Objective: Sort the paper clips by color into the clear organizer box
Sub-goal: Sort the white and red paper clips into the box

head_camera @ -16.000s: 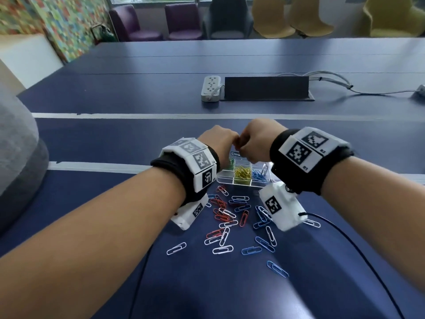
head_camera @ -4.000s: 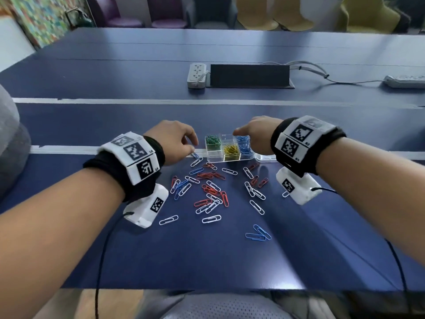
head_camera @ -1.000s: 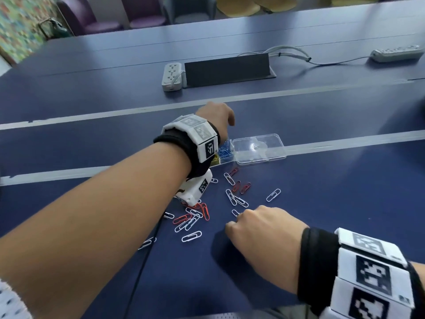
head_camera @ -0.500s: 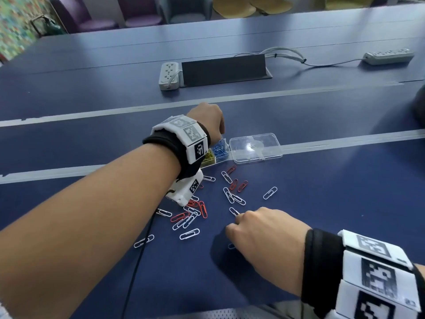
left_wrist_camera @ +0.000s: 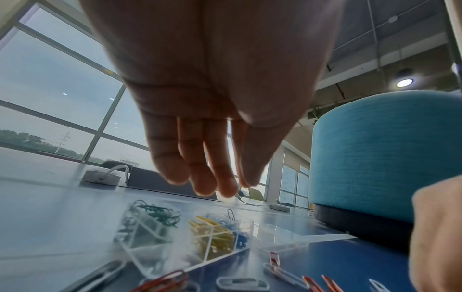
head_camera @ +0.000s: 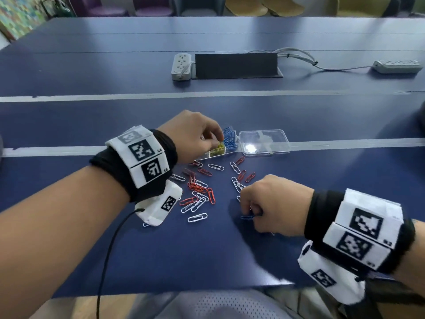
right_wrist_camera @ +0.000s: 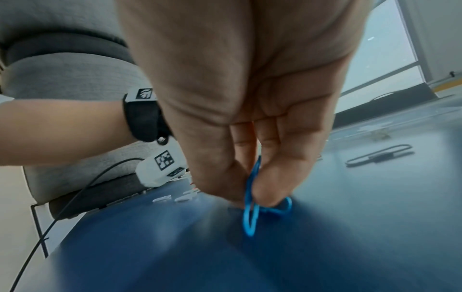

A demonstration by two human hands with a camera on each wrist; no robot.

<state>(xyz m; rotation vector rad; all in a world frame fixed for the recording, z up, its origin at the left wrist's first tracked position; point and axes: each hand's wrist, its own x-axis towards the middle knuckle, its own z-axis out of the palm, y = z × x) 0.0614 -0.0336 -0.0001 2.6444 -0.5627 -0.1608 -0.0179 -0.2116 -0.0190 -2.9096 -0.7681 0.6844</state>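
The clear organizer box (head_camera: 207, 155) lies at mid-table and holds yellow clips (head_camera: 218, 148) and blue clips (head_camera: 230, 138). The left wrist view also shows green clips (left_wrist_camera: 155, 213) in the box (left_wrist_camera: 140, 254). My left hand (head_camera: 213, 139) hovers over it, fingers (left_wrist_camera: 207, 177) hanging relaxed and holding nothing I can see. My right hand (head_camera: 249, 214) is low over the table nearer me. Its thumb and fingers pinch two blue paper clips (right_wrist_camera: 250, 209). Loose red and white clips (head_camera: 197, 187) lie scattered between the hands.
The box's clear lid (head_camera: 264, 142) lies open to its right. A power strip (head_camera: 181, 66), a black cable hatch (head_camera: 236, 65) and another strip (head_camera: 396, 66) sit far back. A black cable (head_camera: 108, 249) trails off the near table edge (head_camera: 161, 293).
My right hand has closed on the blue clips at the near side of the table. The left hand stays over the box, shifted slightly.
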